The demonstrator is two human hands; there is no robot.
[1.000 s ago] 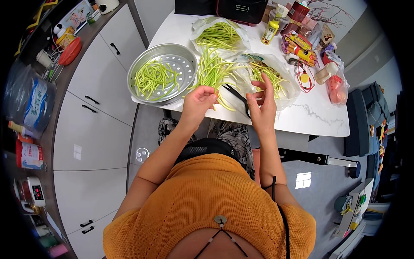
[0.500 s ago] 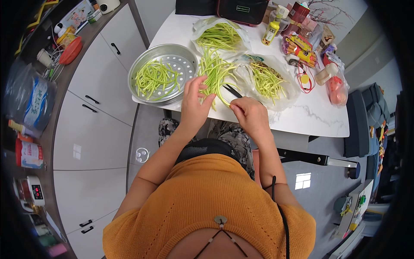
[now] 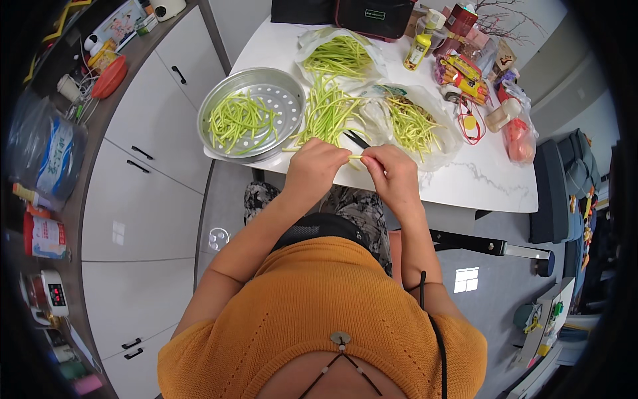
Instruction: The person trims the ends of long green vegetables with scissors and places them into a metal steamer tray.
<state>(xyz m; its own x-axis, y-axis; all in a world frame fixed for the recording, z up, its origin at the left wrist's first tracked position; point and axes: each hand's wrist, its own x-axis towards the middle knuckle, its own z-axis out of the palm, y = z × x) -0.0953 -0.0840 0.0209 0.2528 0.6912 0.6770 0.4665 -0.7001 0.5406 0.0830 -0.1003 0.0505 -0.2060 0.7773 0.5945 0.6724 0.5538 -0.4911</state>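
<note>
My left hand and my right hand meet over the table's front edge, each pinching the same green garlic scape. A short length of it shows between my fingertips. Just beyond them lies a loose pile of long garlic scapes, with a fuller bundle in a plastic bag behind it. To the left, short cut pieces rest in a round metal steamer pan with a holed bottom. Right of the pile, an open plastic bag holds thin, yellowish ends. Dark scissors or a knife lies partly hidden behind my right hand.
On the white table, a yellow bottle, packaged sausages, a red cord and a bag of round reddish things stand at the right. A dark case sits at the back. White cabinets run along the left.
My left hand has come down and right from the pile, closing on the scape that my right hand holds. The scape's long curve now shows only as a short straight length between both hands.
</note>
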